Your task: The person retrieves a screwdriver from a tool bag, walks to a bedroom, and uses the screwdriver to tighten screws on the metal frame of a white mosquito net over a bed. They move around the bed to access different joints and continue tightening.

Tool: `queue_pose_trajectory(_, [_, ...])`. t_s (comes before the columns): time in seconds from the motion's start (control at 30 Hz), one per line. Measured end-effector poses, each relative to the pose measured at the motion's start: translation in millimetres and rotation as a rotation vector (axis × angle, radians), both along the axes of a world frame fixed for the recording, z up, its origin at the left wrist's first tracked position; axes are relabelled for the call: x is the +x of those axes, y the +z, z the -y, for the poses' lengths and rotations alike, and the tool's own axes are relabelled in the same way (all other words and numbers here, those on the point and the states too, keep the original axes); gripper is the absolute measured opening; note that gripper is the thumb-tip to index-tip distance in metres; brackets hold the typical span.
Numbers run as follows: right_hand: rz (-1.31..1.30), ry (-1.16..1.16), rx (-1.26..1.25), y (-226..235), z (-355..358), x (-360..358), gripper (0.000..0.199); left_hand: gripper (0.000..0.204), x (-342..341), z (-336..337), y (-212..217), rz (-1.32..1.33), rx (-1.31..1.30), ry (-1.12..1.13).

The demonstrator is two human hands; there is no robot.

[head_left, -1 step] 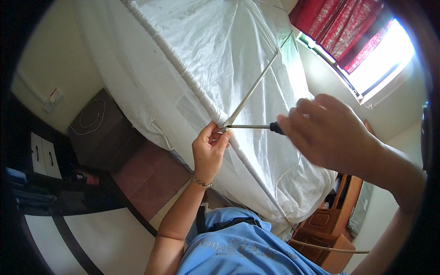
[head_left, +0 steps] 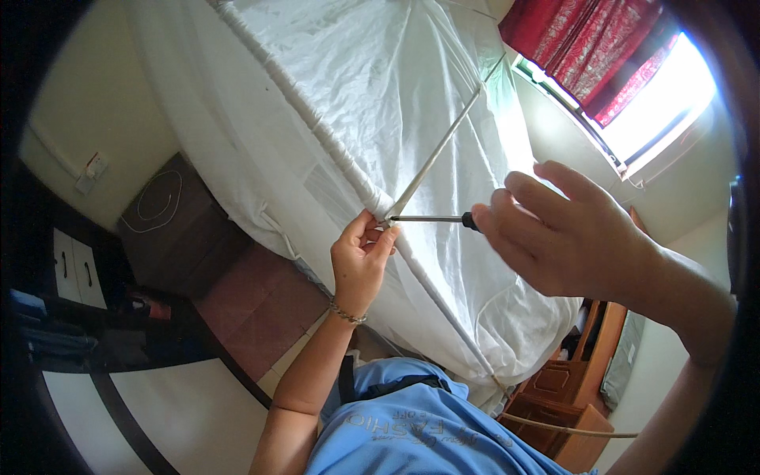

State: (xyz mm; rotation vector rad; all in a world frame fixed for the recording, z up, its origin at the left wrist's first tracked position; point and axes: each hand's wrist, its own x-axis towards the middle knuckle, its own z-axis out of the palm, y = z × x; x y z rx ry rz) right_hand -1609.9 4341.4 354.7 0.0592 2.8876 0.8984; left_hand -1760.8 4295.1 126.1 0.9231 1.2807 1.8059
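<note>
My left hand [head_left: 360, 255] is raised, its fingertips pinching the corner joint [head_left: 388, 215] where a thin white rod [head_left: 435, 154] meets a cloth-wrapped white rail [head_left: 317, 131] of a net frame. My right hand [head_left: 566, 237] grips the black handle of a screwdriver. Its slim metal shaft [head_left: 427, 218] lies level, with the tip at the joint just above my left fingers. White net fabric [head_left: 372, 71] hangs over the frame behind both hands. A thin bracelet circles my left wrist.
A dark wooden cabinet [head_left: 170, 229] with a coiled white cord on top stands at the left by the wall. Red curtains [head_left: 586, 47] hang beside a bright window [head_left: 673, 87]. Brown wooden furniture [head_left: 570, 380] stands at the lower right, reddish floor tiles [head_left: 253, 309] below.
</note>
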Motion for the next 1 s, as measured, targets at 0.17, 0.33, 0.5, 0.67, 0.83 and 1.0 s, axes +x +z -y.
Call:
queue_pose_trajectory(0.17, [0.058, -0.545, -0.184, 1.6, 5.6, -1.7, 0.022, 0.032, 0.3, -0.1, -1.7, 0.012, 0.018, -0.02])
queue_pose_trajectory(0.33, [0.168, -0.258, -0.111, 2.4, 4.3, 2.8, 0.027, 0.021, 0.4, -1.1, -2.3, 0.015, 0.014, 0.016])
queue_pose_trajectory(0.5, [-0.071, -0.1, -0.008, -6.9, 4.0, 9.4, 0.032, 0.03, -0.9, -0.4, -3.6, -0.011, -0.017, -0.011])
queue_pose_trajectory(0.67, [0.088, -0.452, -0.202, -2.5, 0.5, 14.3, 0.035, 0.042, 4.7, 0.4, -1.7, 0.018, 0.1, 0.071])
queue_pose_trajectory(0.83, [-0.069, 0.069, -0.031, -7.6, -1.2, 9.0, 0.024, 0.051, 6.0, 3.0, 4.5, -0.192, 0.185, 0.192])
queue_pose_trajectory(1.0, [0.051, -0.294, -0.071, -3.5, 14.7, 11.8, 0.022, 0.035, 1.9, 4.7, 8.5, -0.453, 0.104, 0.163])
